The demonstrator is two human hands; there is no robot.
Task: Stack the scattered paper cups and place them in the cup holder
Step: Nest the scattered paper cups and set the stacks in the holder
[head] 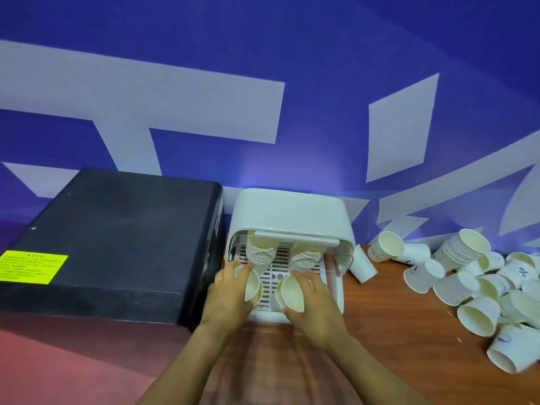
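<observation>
A white cup holder [292, 211] stands against the blue wall, its front open over a slatted tray. Two stacks of paper cups [261, 254] lie inside it, rims toward me. My left hand [226, 290] grips a short stack of cups [252, 286] at the tray's left side. My right hand [314, 302] holds another paper cup [292, 290] at the tray's front right, its mouth facing me. Many loose white cups [479, 287] lie scattered on the wooden table to the right, with one long stack [461, 248] among them.
A large black box [111, 241] with a yellow label [32, 266] sits right beside the holder on the left. A single cup [362, 266] lies against the holder's right side. The brown wooden table [394, 331] stretches in front and to the right.
</observation>
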